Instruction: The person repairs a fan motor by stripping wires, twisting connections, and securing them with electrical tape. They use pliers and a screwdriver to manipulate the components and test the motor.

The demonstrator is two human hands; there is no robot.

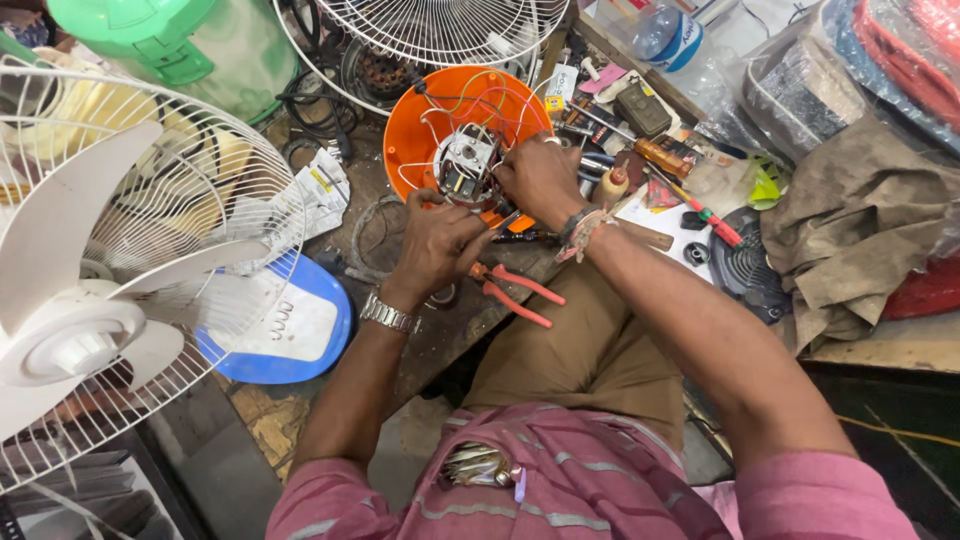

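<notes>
Upper centre of frame: orange fan housing (415, 125) on cluttered surface (455, 325), motor assembly (465, 165) inside. Left hand (437, 245) closed, gripping the housing's lower rim. Right hand (540, 180) curled, fingers pinching at motor wiring. Red-handled pliers (515, 290) lie just below.

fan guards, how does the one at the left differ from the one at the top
The left fan guard still encloses white blades and a hub; the top fan guard shows no blades of its own. The left one fills the frame's left side; the top one is cut off by the frame edge. Both are white wire grilles with radial spokes.
</notes>
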